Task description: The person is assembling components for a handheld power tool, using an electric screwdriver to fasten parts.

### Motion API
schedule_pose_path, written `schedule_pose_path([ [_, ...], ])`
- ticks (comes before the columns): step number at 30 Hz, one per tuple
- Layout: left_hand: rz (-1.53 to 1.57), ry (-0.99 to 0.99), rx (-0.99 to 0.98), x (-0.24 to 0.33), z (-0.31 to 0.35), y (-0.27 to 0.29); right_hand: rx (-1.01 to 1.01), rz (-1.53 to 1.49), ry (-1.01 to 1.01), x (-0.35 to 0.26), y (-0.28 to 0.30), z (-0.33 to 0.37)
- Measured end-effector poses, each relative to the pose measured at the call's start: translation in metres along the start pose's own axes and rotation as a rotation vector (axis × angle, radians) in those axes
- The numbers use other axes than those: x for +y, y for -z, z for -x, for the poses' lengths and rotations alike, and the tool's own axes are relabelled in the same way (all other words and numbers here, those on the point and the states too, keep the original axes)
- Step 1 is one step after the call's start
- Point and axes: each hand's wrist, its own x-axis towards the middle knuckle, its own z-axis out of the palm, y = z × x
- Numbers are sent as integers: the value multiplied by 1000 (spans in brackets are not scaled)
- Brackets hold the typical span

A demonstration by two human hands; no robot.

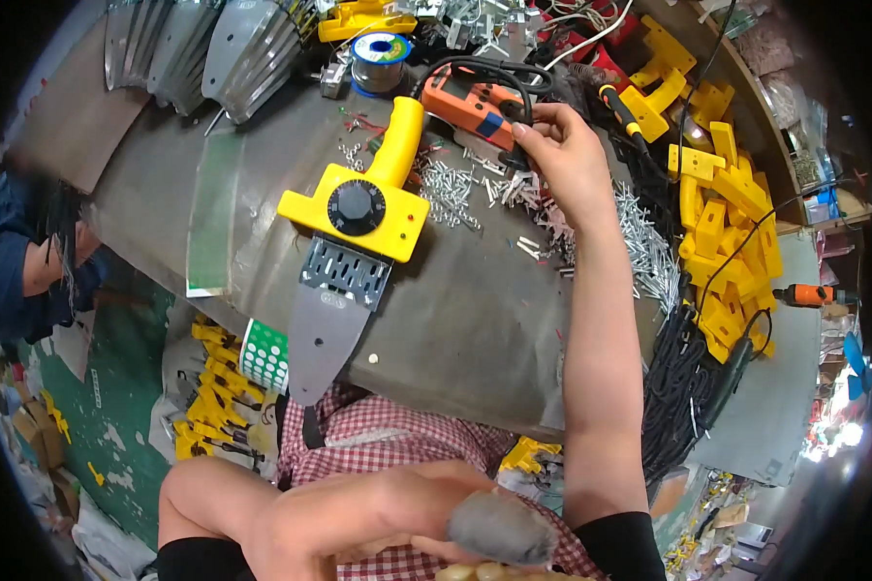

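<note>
Green floor is showing to the lower left of the yellow-handled tool, and the brown-grey counter is spreading beneath that tool. Far to its left, a person in dark blue is appearing in part. Well to its right, loose yellow housings are lying in a heap. The yellow-handled tool itself is lying flat, its long axis running from the handle at upper right to the grey plate at lower left, whose tip is reaching the counter's near edge.

An orange tool is slanting from upper left to lower right, just right of the yellow handle's end; whether those 2 are touching cannot be told. Of the 2 hands, the right hand is the nearer, closing thumb and fingers around the orange tool's right end, so that tool is extending leftward from it. The left hand is hanging well below the yellow-handled tool, fingers bending, 1 digit wearing a grey cover; whether it is holding anything cannot be told.

Beyond the yellow handle, a spool of wire is standing. Small silver screws are scattering just to the handle's right.
</note>
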Motion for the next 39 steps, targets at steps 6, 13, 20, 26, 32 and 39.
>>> schedule_pose_path([
  [6, 66, 399, 64, 11, 17, 6, 6, 63, 58, 29, -10, 21],
  [13, 45, 350, 208, 5, 6, 2, 39, 156, 136, 35, -20, 19],
  [20, 1, 476, 438, 10, -7, 16, 87, 195, 122, 31, -9, 24],
  [26, -138, 385, 610, -5, -5, 42, 260, 221, 250, 10, 2, 41],
  [32, -338, 127, 536, -5, -8, 47, 293, 0, 245, -42, 22, 101],
  [39, -603, -77, 375, -16, -1, 49, -218, -875, 31, -47, -12, 189],
])
